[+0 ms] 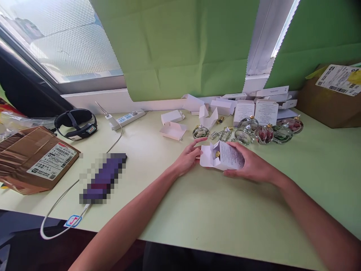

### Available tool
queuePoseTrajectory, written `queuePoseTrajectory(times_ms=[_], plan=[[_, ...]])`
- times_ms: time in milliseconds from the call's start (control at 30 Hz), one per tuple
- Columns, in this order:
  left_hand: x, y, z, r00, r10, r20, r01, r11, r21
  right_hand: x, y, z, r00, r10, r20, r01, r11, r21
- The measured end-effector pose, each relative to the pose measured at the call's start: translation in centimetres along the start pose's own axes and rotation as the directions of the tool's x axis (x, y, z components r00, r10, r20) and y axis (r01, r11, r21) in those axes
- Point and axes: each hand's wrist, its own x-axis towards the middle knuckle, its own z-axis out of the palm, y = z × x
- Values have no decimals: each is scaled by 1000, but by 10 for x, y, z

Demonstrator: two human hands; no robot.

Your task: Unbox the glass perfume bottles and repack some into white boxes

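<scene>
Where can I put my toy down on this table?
Bare table lies in front of the hands holding the small white box, and at the right, before the brown carton. It is crowded behind the box, among round glass bottles and empty boxes.

Both forearms reach forward; left hand [188, 157] fingers extended; right hand [249, 165] curled in grasp.

One head-worn camera looks forward and down, close over the pale green table [197, 218], facing the window [64, 41]
</scene>
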Motion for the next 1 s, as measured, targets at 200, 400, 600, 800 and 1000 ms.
queuePoseTrajectory(times_ms=[200,400,600,800,1000], plan=[[-3,1,5,975,216,-56,-184,920,346,-1,-2,-2,1000,7,5,-7,1000,0],[-2,0,7,950,290,-112,-186,819,543,-1,-1,1,998,-68,-1,68,995,-70],[-1,-2,8,944,302,-130,-177,799,575,-1,5,2,990,-140,2,139,984,-110],[-4,-1,13,885,444,-137,-251,705,663,-3,2,-1,986,-168,22,169,980,-106],[0,-4,8,909,360,-210,-194,811,552,-3,-7,1,971,-223,82,233,960,-153]])
